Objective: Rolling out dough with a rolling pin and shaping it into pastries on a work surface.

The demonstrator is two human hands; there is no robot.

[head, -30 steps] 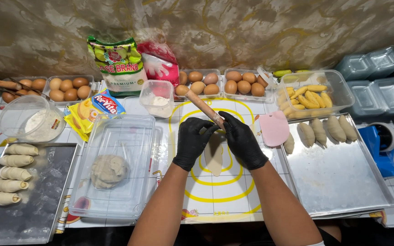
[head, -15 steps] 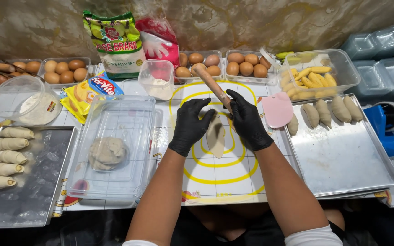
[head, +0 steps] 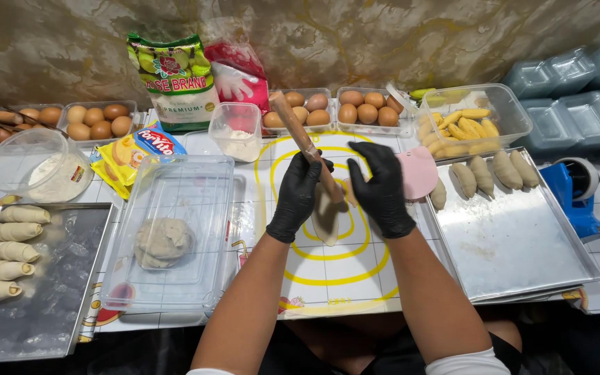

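Both my hands wear black gloves over a white mat printed with yellow circles. My left hand and my right hand press on a wooden rolling pin that lies slanted across a long flattened piece of dough. The pin's far end points toward the egg trays. A pink scraper lies just right of my right hand.
A clear tub at left holds a dough lump. A dark tray holds rolled pastries. A metal tray at right carries wrapped pieces. Egg trays, banana box, flour bowl and bags line the back.
The rolling pin and both hands have shifted over the dough, which now looks longer and flatter. The camera view has moved slightly.
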